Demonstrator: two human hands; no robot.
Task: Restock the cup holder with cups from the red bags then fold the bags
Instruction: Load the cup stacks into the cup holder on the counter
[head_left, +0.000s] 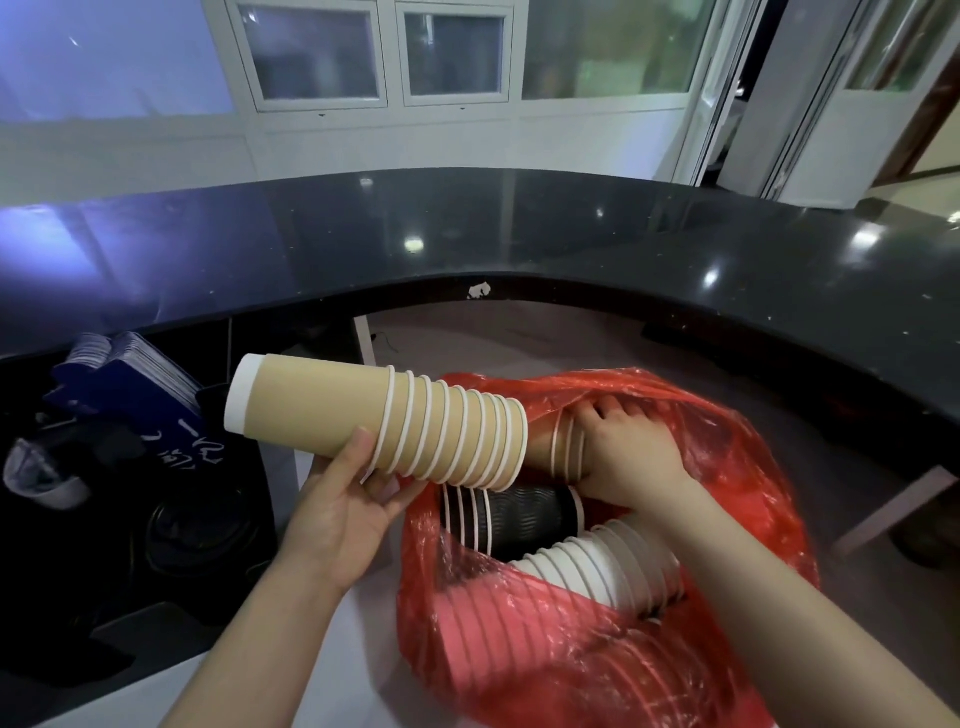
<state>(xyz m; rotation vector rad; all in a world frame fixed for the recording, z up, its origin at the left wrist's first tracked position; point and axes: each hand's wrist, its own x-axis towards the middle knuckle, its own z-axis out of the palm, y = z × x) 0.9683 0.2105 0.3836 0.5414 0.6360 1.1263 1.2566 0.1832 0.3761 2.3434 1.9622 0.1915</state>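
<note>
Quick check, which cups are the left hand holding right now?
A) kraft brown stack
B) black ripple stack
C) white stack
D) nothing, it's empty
A: the left hand grips the kraft brown stack held sideways outside the red bag, while the black stack and white stack lie inside the bag.

A café or shop service area is being suggested by a curved dark polished worktop (519, 234), bagged paper cup stacks (374, 423) and glazed doors (810, 93) at upper right.
</note>
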